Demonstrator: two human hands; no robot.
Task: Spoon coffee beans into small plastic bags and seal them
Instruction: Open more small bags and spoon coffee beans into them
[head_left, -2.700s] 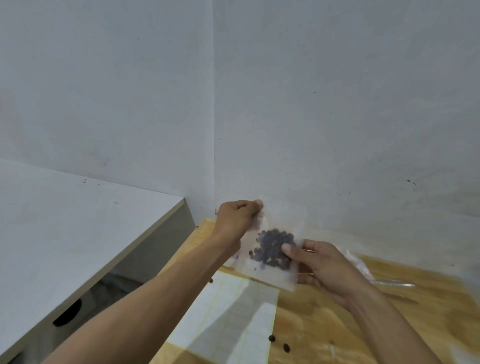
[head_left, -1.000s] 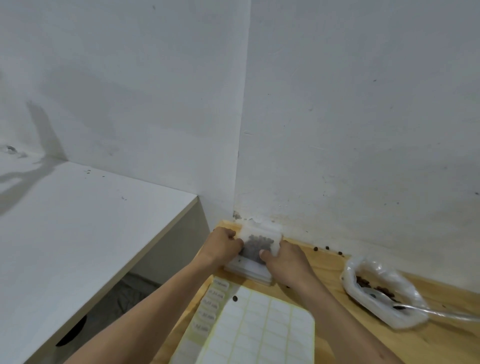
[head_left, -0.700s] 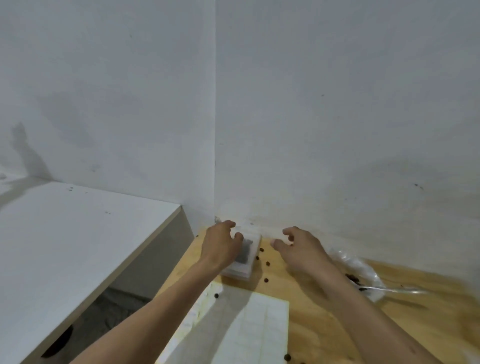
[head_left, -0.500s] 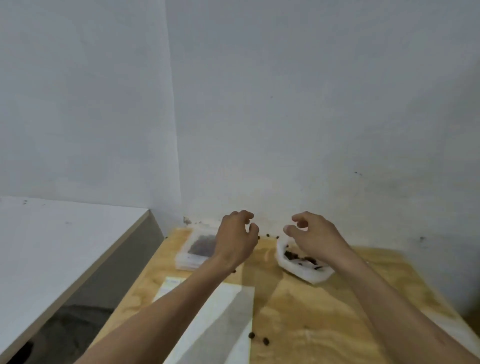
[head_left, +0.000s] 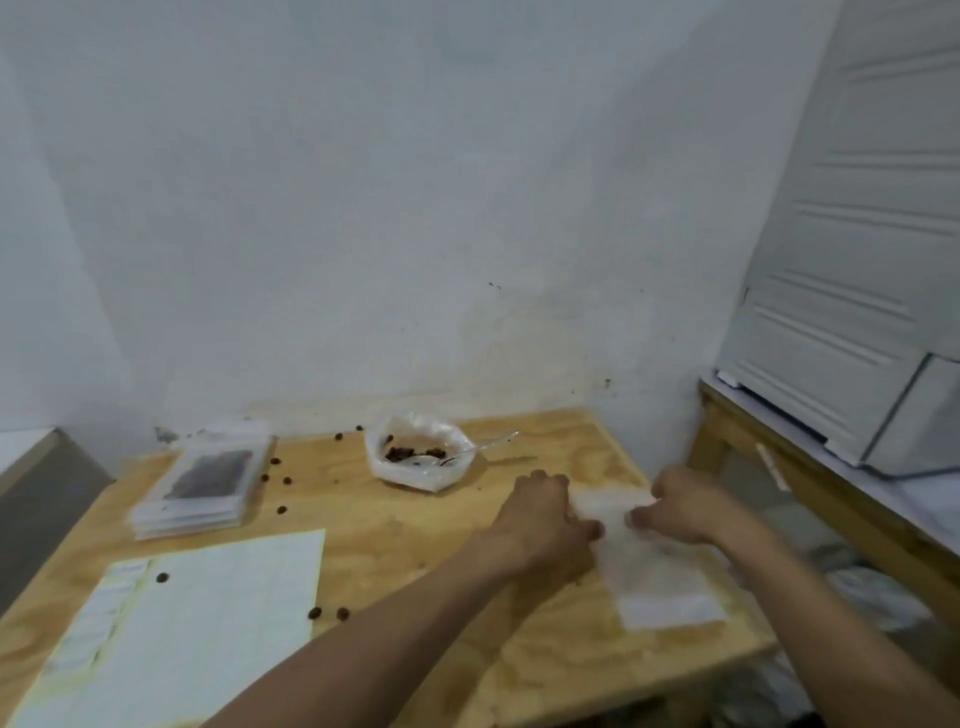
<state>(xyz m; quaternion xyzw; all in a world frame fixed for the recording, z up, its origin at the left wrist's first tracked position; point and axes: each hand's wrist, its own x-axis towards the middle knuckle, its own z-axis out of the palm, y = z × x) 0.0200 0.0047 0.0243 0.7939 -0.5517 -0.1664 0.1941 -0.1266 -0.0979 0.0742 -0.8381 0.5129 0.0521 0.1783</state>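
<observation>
My left hand (head_left: 545, 525) and right hand (head_left: 685, 512) both pinch top of empty bag stack (head_left: 654, 566); one bean bowl (head_left: 418, 457), one filled-bag pile (head_left: 200, 483).

Under my hands: table (head_left: 395, 525), pale matt plywood, grain showing. Empty bags (head_left: 657, 571), thin translucent plastic. Label sheet (head_left: 208, 623), matt white paper. Spoon (head_left: 470, 451), clear plastic.
</observation>
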